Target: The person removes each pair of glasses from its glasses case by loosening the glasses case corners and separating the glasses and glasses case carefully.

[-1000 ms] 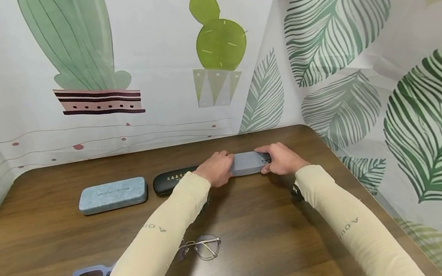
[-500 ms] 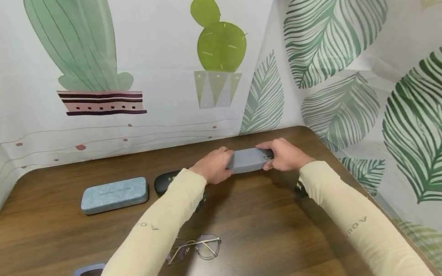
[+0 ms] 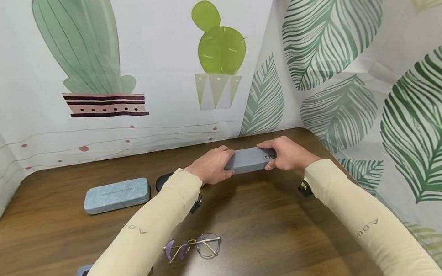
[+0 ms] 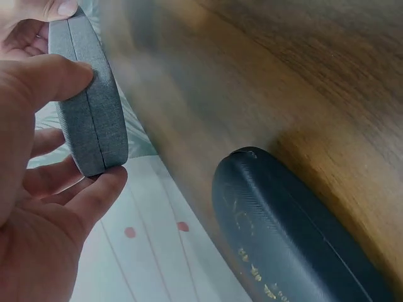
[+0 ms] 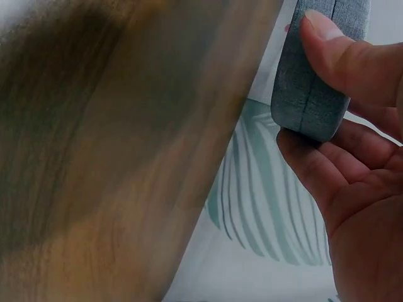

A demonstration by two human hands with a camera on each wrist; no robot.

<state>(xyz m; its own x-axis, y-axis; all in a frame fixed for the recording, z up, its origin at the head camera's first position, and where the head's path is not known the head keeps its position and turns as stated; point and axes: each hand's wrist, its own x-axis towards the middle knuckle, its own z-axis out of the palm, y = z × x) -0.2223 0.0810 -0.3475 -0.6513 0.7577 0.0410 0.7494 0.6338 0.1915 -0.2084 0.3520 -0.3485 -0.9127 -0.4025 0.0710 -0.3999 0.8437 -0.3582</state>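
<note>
Since the earlier head views, we see the grey case (image 3: pixel 250 159) lifted a little higher off the desk (image 3: pixel 256 225), and the blue sunglasses (image 3: pixel 81 275) at lower left are now mostly hidden behind the left sleeve.

Our left hand (image 3: pixel 209 166) grips the left end of the grey case, thumb on the near face and fingers curled behind. Our right hand (image 3: pixel 285 154) grips the right end the same way. The case sits just above centre of the head view, its long axis running left to right between the two hands, so each hand is equally close to it. The wrist views show its seam line facing us and the lid closed.

We count three cases: the grey one held, a black case (image 4: pixel 296 233) lying on the desk just left of it, partly behind the left arm, and a light blue case (image 3: pixel 116 195) further left. We count two pairs of eyewear: wire-rimmed glasses (image 3: pixel 193 247) at lower centre and the blue sunglasses.
</note>
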